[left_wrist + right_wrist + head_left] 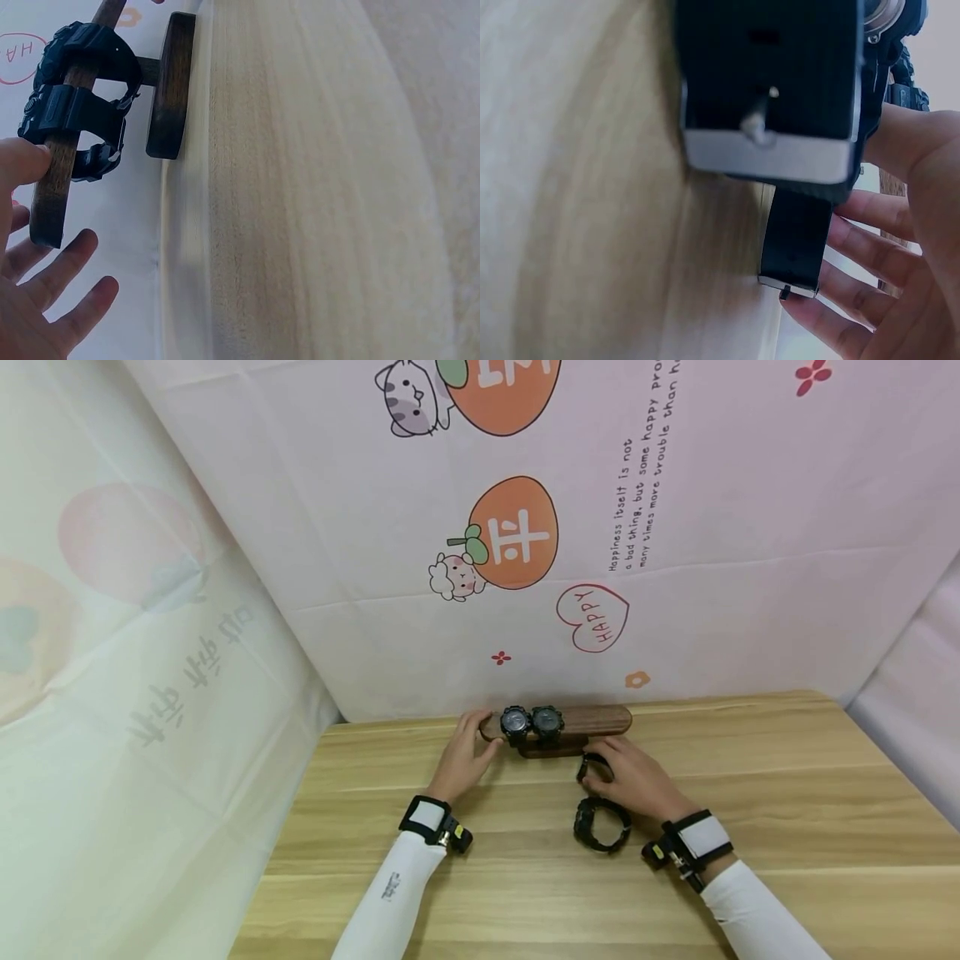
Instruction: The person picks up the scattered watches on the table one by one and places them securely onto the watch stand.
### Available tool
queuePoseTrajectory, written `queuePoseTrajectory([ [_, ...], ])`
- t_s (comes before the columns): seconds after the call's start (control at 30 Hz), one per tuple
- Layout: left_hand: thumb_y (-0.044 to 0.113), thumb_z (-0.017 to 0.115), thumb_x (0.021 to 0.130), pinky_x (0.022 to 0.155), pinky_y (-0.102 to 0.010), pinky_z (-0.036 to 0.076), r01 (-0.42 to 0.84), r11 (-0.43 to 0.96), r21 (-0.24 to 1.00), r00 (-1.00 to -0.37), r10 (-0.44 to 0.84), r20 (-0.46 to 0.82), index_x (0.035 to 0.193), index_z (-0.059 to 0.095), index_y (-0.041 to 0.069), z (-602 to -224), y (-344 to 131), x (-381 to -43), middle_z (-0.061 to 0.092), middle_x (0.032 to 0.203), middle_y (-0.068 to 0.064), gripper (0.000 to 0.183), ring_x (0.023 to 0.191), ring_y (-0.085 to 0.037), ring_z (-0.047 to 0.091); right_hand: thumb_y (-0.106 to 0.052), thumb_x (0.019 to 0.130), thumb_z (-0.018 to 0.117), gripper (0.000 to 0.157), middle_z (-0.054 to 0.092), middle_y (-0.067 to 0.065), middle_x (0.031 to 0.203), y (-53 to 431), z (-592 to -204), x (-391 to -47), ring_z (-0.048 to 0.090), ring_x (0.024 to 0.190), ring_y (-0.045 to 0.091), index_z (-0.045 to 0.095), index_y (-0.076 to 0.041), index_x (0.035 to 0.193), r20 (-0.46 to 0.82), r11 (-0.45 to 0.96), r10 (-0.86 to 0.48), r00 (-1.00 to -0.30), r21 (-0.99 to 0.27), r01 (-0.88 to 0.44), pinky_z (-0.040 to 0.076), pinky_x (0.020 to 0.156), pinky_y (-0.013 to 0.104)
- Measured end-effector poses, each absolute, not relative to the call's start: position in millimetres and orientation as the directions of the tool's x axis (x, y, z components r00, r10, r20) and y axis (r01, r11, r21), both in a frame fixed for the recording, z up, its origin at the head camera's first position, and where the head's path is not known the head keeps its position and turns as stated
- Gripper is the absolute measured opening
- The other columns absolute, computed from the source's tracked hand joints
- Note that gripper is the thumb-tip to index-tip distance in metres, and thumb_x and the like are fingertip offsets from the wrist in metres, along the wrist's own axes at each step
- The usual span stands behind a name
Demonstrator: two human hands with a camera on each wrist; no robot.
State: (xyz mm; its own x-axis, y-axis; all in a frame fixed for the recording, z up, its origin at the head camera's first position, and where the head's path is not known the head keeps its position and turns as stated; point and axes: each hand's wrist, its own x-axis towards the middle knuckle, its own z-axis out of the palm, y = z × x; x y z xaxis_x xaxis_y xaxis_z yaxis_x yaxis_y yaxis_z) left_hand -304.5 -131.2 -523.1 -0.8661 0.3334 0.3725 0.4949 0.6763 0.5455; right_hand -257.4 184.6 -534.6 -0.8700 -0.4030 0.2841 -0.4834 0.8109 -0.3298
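A dark wooden watch stand (600, 720) stands at the back of the table, its bar raised over a base (172, 90). Two black wristwatches, the left one (515, 720) and the right one (547, 720), are strapped round the bar. My left hand (459, 764) grips the bar's left end, thumb in front beside the watches, other fingers spread behind. In front of the stand, my right hand (637, 777) holds another black wristwatch (799, 240) between thumb and fingers. A further black wristwatch (587, 822) lies on the table just nearer than that hand, its strap closed in a loop.
The wooden table (525, 893) ends at a hanging white cloth (375, 610) with printed cartoons, close behind the stand. Another cloth (150, 693) hangs along the left side.
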Motion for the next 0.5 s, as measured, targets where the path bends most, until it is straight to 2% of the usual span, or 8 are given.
queuePoseTrajectory([
  [0.2,0.032,0.061,0.095,0.106,-0.043,0.040,0.493,0.682,0.540,-0.866,0.325,0.380,0.146,0.038,0.015,-523.8,-131.4,-305.0,0.040,0.145,-0.010,0.058,0.128,-0.022,0.043,-0.046,0.082,0.071,0.060,0.058,0.011,0.123,183.0,-535.5,-258.2,0.054,0.112,0.029,0.059,-0.009,0.127,0.295,0.814,-0.405,-0.865,-0.315,-0.488,0.050,0.090,0.048],
  [0.33,0.036,0.061,0.095,0.105,-0.042,0.042,0.482,0.698,0.530,-0.873,0.326,0.364,0.147,0.037,0.015,-523.9,-131.7,-304.9,0.040,0.144,-0.007,0.061,0.127,-0.022,0.044,-0.049,0.081,0.072,0.061,0.058,0.010,0.122,182.6,-535.2,-258.5,0.054,0.111,0.029,0.060,-0.009,0.126,0.297,0.815,-0.409,-0.863,-0.307,-0.491,0.051,0.089,0.048],
  [0.5,0.036,0.059,0.096,0.105,-0.041,0.042,0.491,0.692,0.530,-0.868,0.333,0.368,0.147,0.037,0.015,-524.2,-132.0,-305.0,0.040,0.144,-0.006,0.060,0.127,-0.022,0.044,-0.046,0.082,0.072,0.056,0.059,0.008,0.117,182.2,-535.2,-259.3,0.056,0.107,0.027,0.062,-0.010,0.124,0.297,0.815,-0.414,-0.861,-0.301,-0.496,0.052,0.085,0.046],
])
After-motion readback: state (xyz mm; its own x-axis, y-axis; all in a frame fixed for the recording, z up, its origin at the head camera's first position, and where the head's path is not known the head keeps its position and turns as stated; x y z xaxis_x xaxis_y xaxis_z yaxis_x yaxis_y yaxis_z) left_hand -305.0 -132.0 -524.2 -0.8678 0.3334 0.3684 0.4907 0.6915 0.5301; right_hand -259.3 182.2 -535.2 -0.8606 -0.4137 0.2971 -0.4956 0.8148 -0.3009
